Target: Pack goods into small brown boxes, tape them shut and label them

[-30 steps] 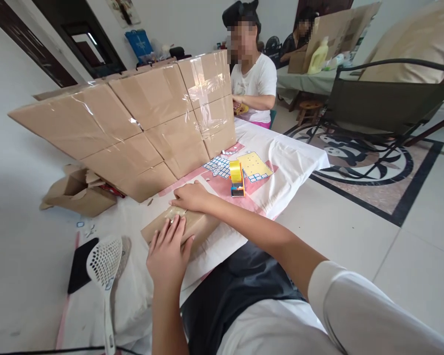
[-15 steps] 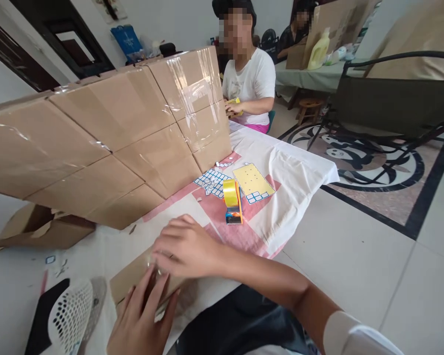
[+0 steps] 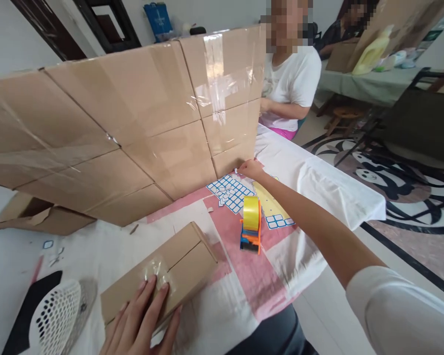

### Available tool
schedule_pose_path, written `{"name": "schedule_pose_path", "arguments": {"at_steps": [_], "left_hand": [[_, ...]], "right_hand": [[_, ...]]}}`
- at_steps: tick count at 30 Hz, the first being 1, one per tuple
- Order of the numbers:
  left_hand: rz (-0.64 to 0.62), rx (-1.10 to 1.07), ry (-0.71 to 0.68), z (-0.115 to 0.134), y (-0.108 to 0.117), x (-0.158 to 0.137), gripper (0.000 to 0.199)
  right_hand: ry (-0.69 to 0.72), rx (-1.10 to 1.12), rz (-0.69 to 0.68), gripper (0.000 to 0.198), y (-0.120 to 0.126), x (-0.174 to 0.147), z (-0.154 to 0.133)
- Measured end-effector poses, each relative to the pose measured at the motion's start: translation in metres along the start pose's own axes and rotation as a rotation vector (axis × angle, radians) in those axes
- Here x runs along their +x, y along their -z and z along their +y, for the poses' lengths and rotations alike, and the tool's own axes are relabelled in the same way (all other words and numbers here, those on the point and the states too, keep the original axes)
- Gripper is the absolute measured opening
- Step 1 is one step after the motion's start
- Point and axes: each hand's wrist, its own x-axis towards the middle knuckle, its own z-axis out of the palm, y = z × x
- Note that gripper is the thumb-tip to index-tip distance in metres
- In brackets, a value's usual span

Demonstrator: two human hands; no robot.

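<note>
A narrow cardboard box (image 3: 187,256) lies on the cloth before me, with clear tape (image 3: 159,276) across its top seam. My left hand (image 3: 140,315) rests on it, fingers spread flat beside the tape. Across the table, my right hand (image 3: 250,169) is pinched at a small white piece (image 3: 237,170), just past a sheet of blue-outlined white labels (image 3: 240,190). Loose label pieces (image 3: 225,192) are scattered on that sheet. A tape dispenser (image 3: 250,217) with a yellow roll stands nearer me, beside a yellow sheet (image 3: 268,197) partly covered by my right forearm.
Large taped cartons (image 3: 140,98) form a wall along the table's far left. A white perforated basket (image 3: 55,315) and an open cardboard box (image 3: 40,217) are at the left. Behind the table sits a person in a white shirt (image 3: 296,79); a folding chair (image 3: 418,118) stands right.
My right hand has left the cardboard box and reached forward to the white piece near the cartons. My left hand has stayed on the box. The view has shifted.
</note>
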Motion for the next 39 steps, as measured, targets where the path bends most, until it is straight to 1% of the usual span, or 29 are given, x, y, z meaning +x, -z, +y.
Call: {"name": "schedule_pose_path", "arguments": {"at_steps": [1, 3, 6, 12, 14, 16, 19, 22, 26, 29, 32, 35, 39], "left_hand": [[0.017, 0.011, 0.022, 0.004, -0.001, 0.003, 0.079], [0.051, 0.033, 0.075, 0.011, -0.001, 0.007, 0.075], [0.086, 0.053, 0.108, 0.017, 0.000, 0.009, 0.076], [0.112, 0.039, 0.052, 0.015, 0.002, 0.008, 0.079], [0.122, 0.036, 0.036, 0.013, 0.001, 0.007, 0.080], [0.131, 0.029, 0.022, 0.011, 0.000, 0.005, 0.078], [0.148, 0.003, -0.006, 0.008, 0.001, 0.001, 0.074], [0.154, -0.022, 0.007, 0.005, 0.004, -0.005, 0.068], [0.172, -0.038, 0.055, 0.002, 0.007, -0.009, 0.062], [0.186, -0.025, 0.047, 0.002, 0.006, -0.007, 0.057], [0.159, 0.025, -0.031, 0.002, 0.004, 0.000, 0.052], [0.084, 0.067, -0.085, -0.002, 0.006, 0.010, 0.047], [-0.029, 0.018, -0.087, -0.008, 0.024, 0.036, 0.038]], "right_hand": [[-0.019, -0.010, 0.001, 0.015, -0.009, 0.009, -0.003], [-0.050, -0.031, 0.017, 0.016, -0.023, 0.016, -0.005], [-0.045, -0.048, 0.072, 0.021, -0.032, 0.014, 0.000], [0.025, -0.080, 0.146, 0.027, -0.023, 0.000, 0.014], [0.054, -0.074, 0.153, 0.025, -0.022, -0.005, 0.014], [0.070, -0.053, 0.175, 0.020, -0.023, -0.009, 0.011], [0.070, 0.009, 0.223, 0.014, -0.025, -0.014, 0.008], [0.078, 0.094, 0.245, 0.014, -0.023, -0.019, 0.008], [0.133, 0.209, 0.239, 0.004, -0.014, -0.029, 0.014], [0.182, 0.312, 0.217, 0.008, -0.009, -0.040, 0.017], [0.229, 0.417, 0.174, 0.013, -0.007, -0.053, 0.016], [0.279, 0.489, 0.129, 0.015, -0.004, -0.067, 0.010], [0.329, 0.481, 0.139, 0.019, 0.013, -0.089, 0.003]]}}
